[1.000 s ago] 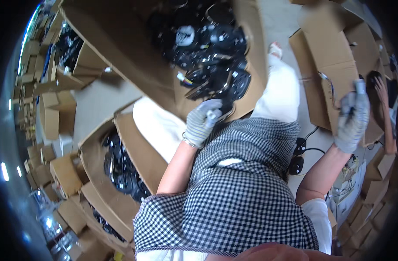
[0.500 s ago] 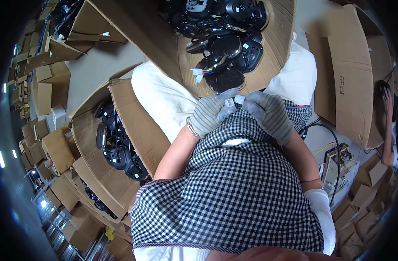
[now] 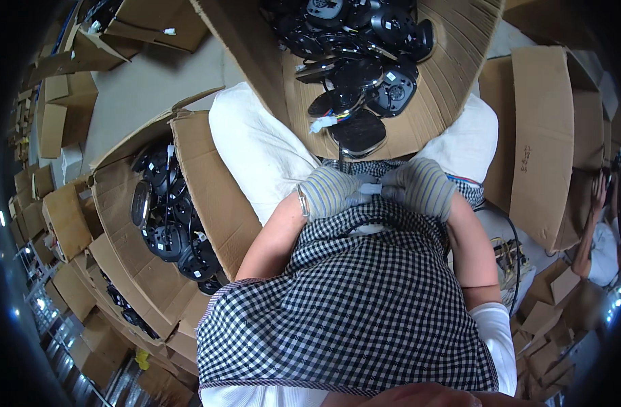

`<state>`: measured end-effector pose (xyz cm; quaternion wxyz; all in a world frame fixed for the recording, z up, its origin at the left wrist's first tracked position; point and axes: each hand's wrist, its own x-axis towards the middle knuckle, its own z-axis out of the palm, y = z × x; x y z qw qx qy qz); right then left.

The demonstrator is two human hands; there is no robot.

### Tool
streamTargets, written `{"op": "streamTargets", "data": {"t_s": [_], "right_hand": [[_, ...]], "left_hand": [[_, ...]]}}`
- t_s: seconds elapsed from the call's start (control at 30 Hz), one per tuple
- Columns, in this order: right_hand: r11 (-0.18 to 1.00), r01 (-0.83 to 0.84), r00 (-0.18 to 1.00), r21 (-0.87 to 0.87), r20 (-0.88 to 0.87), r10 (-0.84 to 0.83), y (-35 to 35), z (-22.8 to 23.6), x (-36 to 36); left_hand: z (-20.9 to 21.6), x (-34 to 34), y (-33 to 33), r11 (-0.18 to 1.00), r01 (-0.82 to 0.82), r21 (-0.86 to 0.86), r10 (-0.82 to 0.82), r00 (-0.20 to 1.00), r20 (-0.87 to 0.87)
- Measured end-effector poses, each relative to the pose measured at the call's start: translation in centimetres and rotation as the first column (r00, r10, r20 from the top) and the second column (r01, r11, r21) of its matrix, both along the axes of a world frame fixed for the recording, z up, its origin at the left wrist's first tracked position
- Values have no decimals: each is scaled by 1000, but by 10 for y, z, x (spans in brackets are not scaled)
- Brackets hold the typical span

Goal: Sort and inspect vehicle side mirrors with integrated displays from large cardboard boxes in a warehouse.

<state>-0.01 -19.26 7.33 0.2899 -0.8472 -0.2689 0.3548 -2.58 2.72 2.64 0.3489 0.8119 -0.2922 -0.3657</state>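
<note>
Right hand (image 3: 422,186) in from the side, meeting the left hand (image 3: 331,190)

A second ago it was out by the right-hand carton (image 3: 541,136); now both striped gloves come together over the lap, in front of the checked apron (image 3: 358,298). From where I stand, the fingers of each are pinched closed on small white connectors (image 3: 371,188) between them, though I can't tell whether those are fully joined. Just beyond, an open carton (image 3: 453,88) between the knees holds glossy black housings (image 3: 354,74), a white plug (image 3: 322,124) on coloured wires lying near its edge.
</note>
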Motion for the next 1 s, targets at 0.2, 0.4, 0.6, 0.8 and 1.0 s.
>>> {"op": "streamTargets", "data": {"t_s": [0.2, 0.4, 0.6, 0.8, 1.0], "right_hand": [[931, -212, 977, -297, -45, 208, 17, 19, 5], [995, -95, 978, 33, -181, 100, 4, -2, 14], [985, -170, 955, 7, -245, 167, 0, -6, 17], [983, -180, 969, 33, -168, 183, -8, -16, 31], [947, 126, 959, -296, 279, -41, 8, -77, 77]], "left_hand": [[0, -4, -11, 999, -40, -25, 40, 999, 3], [-12, -4, -8, 989, -57, -138, 46, 995, -85], [-2, 2, -9, 991, -27, -132, 8, 989, -147], [2, 5, -8, 985, -71, -158, 46, 987, -155], [-12, 1, -9, 972, -187, -143, 157, 967, -201]]}}
